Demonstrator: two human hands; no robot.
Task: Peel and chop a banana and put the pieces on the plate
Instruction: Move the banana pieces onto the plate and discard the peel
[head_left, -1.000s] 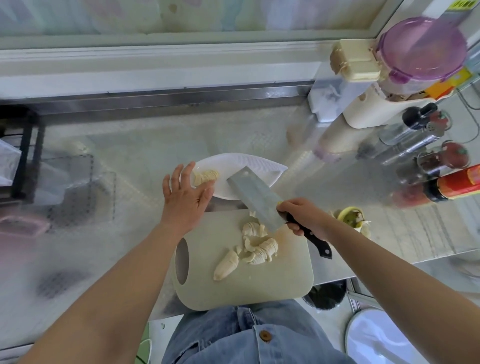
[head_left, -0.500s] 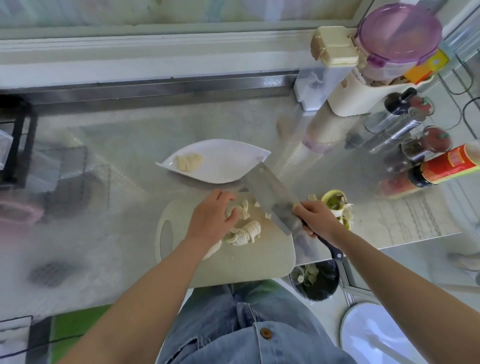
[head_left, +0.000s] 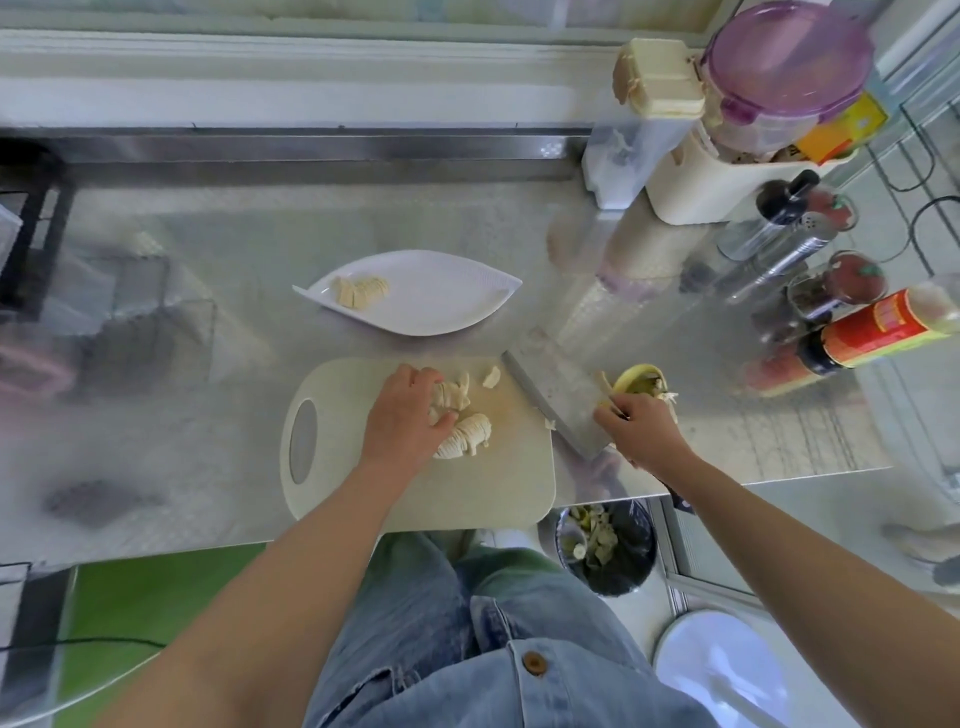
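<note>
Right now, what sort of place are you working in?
Most likely a home kitchen: a shiny steel countertop carries a pale plastic chopping board, sauce bottles and shakers stand along the right, and a black scrap bin sits below the counter edge.

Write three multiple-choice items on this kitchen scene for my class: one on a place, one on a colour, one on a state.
1. Where is the plate?
A. beyond the board
B. on the floor
C. on the board

2. What colour is the round lid at top right?
A. red
B. purple
C. black

3. What is the right hand doing?
A. resting empty
B. holding the plate
C. holding the cleaver

Answers: 1 A, the plate lies on the counter past the board. 2 B, the lid is translucent purple. 3 C, the hand grips the cleaver while the left hand gathers banana pieces.
</note>
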